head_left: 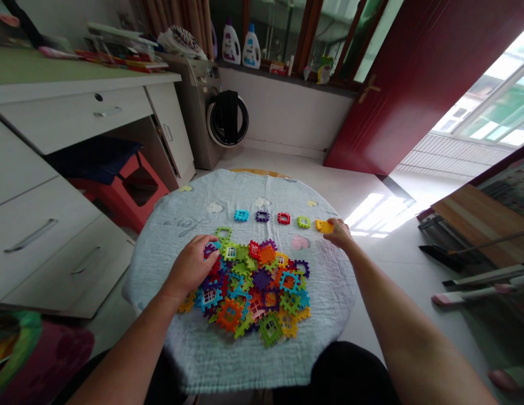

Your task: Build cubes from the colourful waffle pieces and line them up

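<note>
A mixed heap of colourful plastic interlocking blocks [262, 278], many with window-shaped openings, lies on the cloth-covered round table [253, 368]. At the heap's upper left, my left hand [192, 264] has its thumb and fingers closed about a purple interlocking block [210, 249]. Beyond the heap runs a spaced row: a blue block [241, 215], a purple block [262, 216], a red block [283, 218] and a green block [304, 222]. At the row's right end, my right hand [340, 233] pinches a yellow interlocking block [323, 226], partly covered by the fingers.
A red stool [139, 180] stands left of the table, beneath a white desk [105, 109]. Behind are a washing machine [198, 107] with its door open and detergent bottles [251, 49] on the sill. A dark red door [397, 95] stands at the right.
</note>
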{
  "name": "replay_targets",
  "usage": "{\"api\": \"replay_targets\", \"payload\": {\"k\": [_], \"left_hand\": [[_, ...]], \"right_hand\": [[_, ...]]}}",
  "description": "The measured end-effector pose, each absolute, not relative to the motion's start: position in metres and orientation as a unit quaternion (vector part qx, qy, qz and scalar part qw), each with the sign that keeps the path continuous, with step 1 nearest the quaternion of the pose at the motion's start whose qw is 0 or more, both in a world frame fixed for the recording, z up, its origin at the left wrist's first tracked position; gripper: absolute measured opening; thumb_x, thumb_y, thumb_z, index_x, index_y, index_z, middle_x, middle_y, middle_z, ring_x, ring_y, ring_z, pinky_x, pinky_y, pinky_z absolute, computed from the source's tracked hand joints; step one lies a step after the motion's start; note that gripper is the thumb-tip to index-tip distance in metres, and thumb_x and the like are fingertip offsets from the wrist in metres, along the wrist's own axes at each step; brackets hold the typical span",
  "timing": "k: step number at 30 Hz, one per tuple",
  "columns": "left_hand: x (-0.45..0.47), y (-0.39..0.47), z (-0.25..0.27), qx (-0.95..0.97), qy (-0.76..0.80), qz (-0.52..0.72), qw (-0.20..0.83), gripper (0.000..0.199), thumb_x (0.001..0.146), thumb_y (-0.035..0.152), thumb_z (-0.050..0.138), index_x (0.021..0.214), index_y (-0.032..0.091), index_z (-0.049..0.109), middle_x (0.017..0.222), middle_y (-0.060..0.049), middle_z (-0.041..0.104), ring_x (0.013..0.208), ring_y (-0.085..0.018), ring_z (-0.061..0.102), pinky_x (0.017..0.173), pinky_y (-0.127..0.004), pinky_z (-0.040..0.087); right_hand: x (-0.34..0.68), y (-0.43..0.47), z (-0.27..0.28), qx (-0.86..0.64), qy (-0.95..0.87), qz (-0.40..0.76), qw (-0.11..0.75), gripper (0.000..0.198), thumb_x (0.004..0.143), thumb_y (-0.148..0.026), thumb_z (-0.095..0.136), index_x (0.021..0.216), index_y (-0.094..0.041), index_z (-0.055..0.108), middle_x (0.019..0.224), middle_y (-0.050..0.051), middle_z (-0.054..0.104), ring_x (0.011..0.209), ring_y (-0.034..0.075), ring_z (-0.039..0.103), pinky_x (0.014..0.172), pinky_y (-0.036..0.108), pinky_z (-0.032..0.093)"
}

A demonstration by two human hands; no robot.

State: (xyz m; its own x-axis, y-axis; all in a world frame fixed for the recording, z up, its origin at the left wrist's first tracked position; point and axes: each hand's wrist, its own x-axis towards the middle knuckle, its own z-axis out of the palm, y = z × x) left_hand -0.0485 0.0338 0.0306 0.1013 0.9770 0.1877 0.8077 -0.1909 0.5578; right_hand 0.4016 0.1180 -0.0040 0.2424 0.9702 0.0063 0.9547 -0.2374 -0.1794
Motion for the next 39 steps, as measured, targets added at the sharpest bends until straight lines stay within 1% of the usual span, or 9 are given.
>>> {"api": "replay_targets", "payload": {"k": [5, 8, 13, 21, 27, 31, 33, 36, 39], "left_hand": [[-0.048, 0.036, 0.033, 0.706, 0.626, 0.298, 0.142, 0.026, 0.081, 0.033, 0.047, 0.099, 0.02, 0.06, 0.109, -0.008, 0.063, 0.108, -0.023, 0.057, 0.101, -0.036, 0.042], [-0.05, 0.037, 0.031, 0.7, 0.634, 0.299, 0.135, 0.027, 0.082, 0.035, 0.047, 0.102, 0.021, 0.06, 0.11, -0.007, 0.064, 0.107, -0.023, 0.058, 0.101, -0.035, 0.043], [-0.051, 0.038, 0.031, 0.696, 0.64, 0.294, 0.136, 0.028, 0.082, 0.036, 0.047, 0.102, 0.021, 0.061, 0.111, -0.006, 0.064, 0.105, -0.023, 0.059, 0.098, -0.035, 0.046], [-0.049, 0.038, 0.035, 0.696, 0.638, 0.294, 0.148, 0.026, 0.082, 0.036, 0.047, 0.098, 0.021, 0.061, 0.108, -0.007, 0.065, 0.105, -0.023, 0.059, 0.1, -0.036, 0.044], [-0.049, 0.037, 0.033, 0.697, 0.639, 0.291, 0.146, 0.027, 0.082, 0.036, 0.047, 0.099, 0.02, 0.061, 0.108, -0.007, 0.065, 0.106, -0.023, 0.059, 0.1, -0.035, 0.044], [-0.05, 0.037, 0.034, 0.697, 0.64, 0.29, 0.144, 0.027, 0.082, 0.035, 0.048, 0.1, 0.019, 0.061, 0.108, -0.007, 0.065, 0.105, -0.022, 0.06, 0.099, -0.034, 0.044], [-0.049, 0.036, 0.036, 0.696, 0.64, 0.291, 0.144, 0.027, 0.082, 0.033, 0.048, 0.1, 0.019, 0.061, 0.107, -0.007, 0.065, 0.104, -0.022, 0.06, 0.098, -0.033, 0.045], [-0.048, 0.035, 0.038, 0.699, 0.636, 0.294, 0.146, 0.026, 0.081, 0.03, 0.049, 0.101, 0.018, 0.061, 0.107, -0.007, 0.065, 0.104, -0.021, 0.06, 0.098, -0.033, 0.045], [-0.047, 0.033, 0.037, 0.704, 0.631, 0.289, 0.15, 0.026, 0.08, 0.029, 0.049, 0.101, 0.018, 0.06, 0.108, -0.007, 0.064, 0.105, -0.021, 0.059, 0.098, -0.034, 0.044]], "right_hand": [[0.423, 0.146, -0.011, -0.773, -0.625, 0.075, 0.075, 0.061, 0.064, -0.032, 0.07, 0.122, -0.02, 0.055, 0.118, 0.009, 0.053, 0.104, 0.024, 0.05, 0.091, 0.033, 0.039], [0.423, 0.159, -0.017, -0.76, -0.642, 0.08, 0.061, 0.066, 0.06, -0.032, 0.074, 0.122, -0.02, 0.056, 0.118, 0.009, 0.053, 0.105, 0.024, 0.049, 0.093, 0.034, 0.037], [0.425, 0.17, -0.023, -0.752, -0.653, 0.081, 0.036, 0.069, 0.055, -0.029, 0.076, 0.121, -0.021, 0.058, 0.114, 0.009, 0.054, 0.105, 0.026, 0.051, 0.09, 0.034, 0.038], [0.424, 0.17, -0.025, -0.748, -0.657, 0.093, 0.021, 0.06, 0.059, -0.026, 0.074, 0.117, -0.021, 0.062, 0.107, 0.009, 0.057, 0.096, 0.024, 0.056, 0.086, 0.033, 0.04], [0.423, 0.171, -0.025, -0.748, -0.656, 0.101, 0.016, 0.065, 0.061, -0.025, 0.073, 0.124, -0.021, 0.057, 0.112, 0.01, 0.056, 0.097, 0.024, 0.055, 0.087, 0.032, 0.039], [0.423, 0.165, -0.019, -0.754, -0.647, 0.104, 0.046, 0.08, 0.062, -0.026, 0.074, 0.136, -0.018, 0.046, 0.124, 0.014, 0.05, 0.11, 0.026, 0.051, 0.093, 0.035, 0.038], [0.419, 0.159, -0.012, -0.76, -0.638, 0.1, 0.078, 0.083, 0.063, -0.026, 0.073, 0.139, -0.018, 0.042, 0.128, 0.015, 0.047, 0.113, 0.027, 0.049, 0.095, 0.036, 0.037], [0.399, 0.142, 0.0, -0.753, -0.636, 0.095, 0.138, 0.076, 0.068, -0.025, 0.068, 0.138, -0.016, 0.041, 0.128, 0.016, 0.047, 0.113, 0.027, 0.05, 0.096, 0.037, 0.038], [0.362, 0.113, 0.011, -0.703, -0.679, 0.113, 0.177, 0.062, 0.072, -0.023, 0.062, 0.132, -0.017, 0.048, 0.126, 0.014, 0.05, 0.11, 0.025, 0.052, 0.096, 0.037, 0.039]]}}
